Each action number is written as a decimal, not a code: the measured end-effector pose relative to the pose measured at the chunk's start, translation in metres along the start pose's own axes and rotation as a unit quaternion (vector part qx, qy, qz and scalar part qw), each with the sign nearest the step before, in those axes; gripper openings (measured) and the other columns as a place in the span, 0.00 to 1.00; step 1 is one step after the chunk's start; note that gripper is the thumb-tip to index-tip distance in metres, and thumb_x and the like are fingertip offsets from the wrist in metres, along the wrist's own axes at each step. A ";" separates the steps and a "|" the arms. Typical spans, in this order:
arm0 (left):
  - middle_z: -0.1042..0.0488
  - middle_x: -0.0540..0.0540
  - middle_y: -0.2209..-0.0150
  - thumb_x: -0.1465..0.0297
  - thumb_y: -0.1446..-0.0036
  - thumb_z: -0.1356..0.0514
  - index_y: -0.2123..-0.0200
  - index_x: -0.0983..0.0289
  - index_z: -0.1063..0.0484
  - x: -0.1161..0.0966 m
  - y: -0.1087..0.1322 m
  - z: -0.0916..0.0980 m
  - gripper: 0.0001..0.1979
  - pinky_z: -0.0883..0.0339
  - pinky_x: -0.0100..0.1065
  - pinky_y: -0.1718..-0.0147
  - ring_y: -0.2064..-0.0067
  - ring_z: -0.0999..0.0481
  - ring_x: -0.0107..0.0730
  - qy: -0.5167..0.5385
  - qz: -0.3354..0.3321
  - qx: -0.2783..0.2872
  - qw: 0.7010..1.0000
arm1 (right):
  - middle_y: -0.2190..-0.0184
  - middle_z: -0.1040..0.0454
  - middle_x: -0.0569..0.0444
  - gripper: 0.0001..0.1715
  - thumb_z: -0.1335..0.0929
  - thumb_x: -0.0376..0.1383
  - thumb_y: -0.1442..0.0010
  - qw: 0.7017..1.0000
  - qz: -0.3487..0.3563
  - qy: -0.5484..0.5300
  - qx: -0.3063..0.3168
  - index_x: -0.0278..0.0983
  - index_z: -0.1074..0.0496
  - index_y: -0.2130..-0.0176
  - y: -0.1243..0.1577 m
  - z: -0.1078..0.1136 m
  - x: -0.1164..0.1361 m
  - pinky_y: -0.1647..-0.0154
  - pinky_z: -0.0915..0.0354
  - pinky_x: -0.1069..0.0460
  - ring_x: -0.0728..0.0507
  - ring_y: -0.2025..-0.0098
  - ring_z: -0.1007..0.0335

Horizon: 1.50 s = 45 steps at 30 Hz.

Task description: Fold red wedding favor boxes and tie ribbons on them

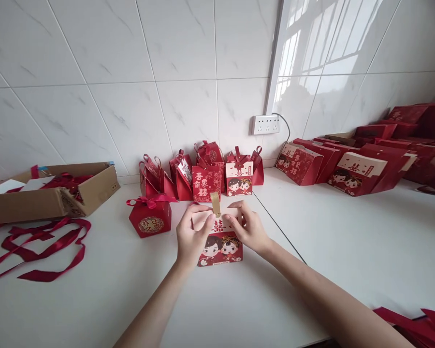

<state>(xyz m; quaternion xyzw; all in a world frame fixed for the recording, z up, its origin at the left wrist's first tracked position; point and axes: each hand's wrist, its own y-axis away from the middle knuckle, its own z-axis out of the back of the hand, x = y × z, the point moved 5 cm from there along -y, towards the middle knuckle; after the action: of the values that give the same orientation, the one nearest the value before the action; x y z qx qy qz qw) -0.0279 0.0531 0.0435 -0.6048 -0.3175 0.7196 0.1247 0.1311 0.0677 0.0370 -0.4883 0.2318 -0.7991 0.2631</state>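
Note:
A red and cream gift box (222, 249) with two cartoon figures on its front stands on the white table in front of me. From its top rises a short gold ribbon loop (215, 203). My left hand (195, 232) grips the box's upper left edge, thumb on the front and fingers behind. On the upper right edge, my right hand (248, 227) holds it the same way, its thumb close to the loop's base. The fingers behind the box are partly hidden. Just left of my hands sits a red box with a bow (150, 218).
Several finished-looking red boxes (206, 183) stand along the tiled wall. At left are a cardboard carton (94, 191) and loose red ribbons (54, 249). Flat red boxes (362, 169) lean in rows at right. A power strip (266, 124) is on the wall. More ribbon (413, 328) lies at lower right.

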 end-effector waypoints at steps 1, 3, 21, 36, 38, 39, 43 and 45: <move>0.23 0.53 0.67 0.61 0.48 0.37 0.66 0.63 0.29 -0.004 0.003 0.000 0.12 0.26 0.32 0.65 0.64 0.21 0.33 -0.014 -0.018 -0.002 1.000 | 0.83 0.42 0.64 0.07 0.38 0.41 0.38 1.000 0.013 0.013 -0.007 0.40 0.41 0.63 0.003 0.000 0.005 0.81 0.44 0.55 0.50 0.84 0.45; 0.22 0.51 0.70 0.64 0.48 0.37 0.68 0.63 0.28 -0.011 0.007 0.001 0.09 0.26 0.29 0.69 0.68 0.21 0.30 -0.036 -0.062 -0.013 0.997 | 0.79 0.36 0.60 0.06 0.37 0.39 0.38 0.996 0.066 0.051 -0.043 0.40 0.40 0.61 0.009 0.002 0.016 0.77 0.39 0.54 0.49 0.80 0.38; 0.22 0.48 0.70 0.77 0.45 0.39 0.65 0.63 0.28 -0.036 0.015 -0.004 0.05 0.27 0.24 0.67 0.68 0.22 0.25 -0.082 -0.241 0.032 0.967 | 0.77 0.35 0.59 0.02 0.37 0.32 0.38 0.989 0.136 -0.035 -0.047 0.39 0.37 0.65 0.011 0.007 0.029 0.75 0.39 0.54 0.50 0.77 0.39; 0.21 0.53 0.61 0.79 0.46 0.40 0.58 0.60 0.23 -0.029 0.017 -0.007 0.14 0.23 0.27 0.66 0.61 0.21 0.30 0.023 -0.196 0.078 0.977 | 0.76 0.34 0.58 0.01 0.37 0.33 0.39 0.986 0.148 -0.020 -0.072 0.39 0.37 0.65 0.013 0.010 0.031 0.76 0.40 0.55 0.51 0.77 0.39; 0.21 0.54 0.61 0.78 0.46 0.40 0.58 0.61 0.23 -0.028 0.016 -0.007 0.13 0.23 0.28 0.66 0.61 0.20 0.31 0.025 -0.185 0.080 0.979 | 0.76 0.35 0.58 0.02 0.37 0.32 0.39 0.986 0.150 -0.016 -0.071 0.39 0.37 0.65 0.013 0.010 0.031 0.76 0.40 0.55 0.51 0.77 0.40; 0.21 0.54 0.61 0.78 0.46 0.40 0.58 0.61 0.23 -0.028 0.016 -0.007 0.13 0.23 0.28 0.66 0.61 0.20 0.31 0.025 -0.181 0.080 0.980 | 0.76 0.36 0.59 0.02 0.37 0.32 0.39 0.986 0.151 -0.015 -0.069 0.39 0.37 0.65 0.012 0.010 0.031 0.76 0.40 0.55 0.51 0.77 0.40; 0.21 0.52 0.62 0.79 0.46 0.39 0.59 0.60 0.22 -0.031 0.016 -0.007 0.13 0.24 0.25 0.66 0.62 0.21 0.29 0.011 -0.187 0.066 0.980 | 0.76 0.35 0.59 0.02 0.37 0.32 0.39 0.987 0.149 -0.018 -0.061 0.39 0.37 0.65 0.012 0.010 0.031 0.76 0.39 0.55 0.51 0.77 0.40; 0.20 0.51 0.63 0.79 0.46 0.39 0.59 0.59 0.22 -0.032 0.016 -0.007 0.14 0.24 0.24 0.66 0.62 0.21 0.27 -0.001 -0.192 0.059 0.980 | 0.76 0.35 0.58 0.02 0.37 0.33 0.39 0.988 0.137 -0.023 -0.060 0.39 0.37 0.65 0.012 0.009 0.030 0.76 0.39 0.55 0.51 0.77 0.40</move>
<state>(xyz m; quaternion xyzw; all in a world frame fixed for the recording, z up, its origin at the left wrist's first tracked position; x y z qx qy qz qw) -0.0105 0.0245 0.0585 -0.5238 -0.3848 0.7002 0.2955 0.1303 0.0385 0.0531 -0.4853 0.3380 -0.7285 0.3458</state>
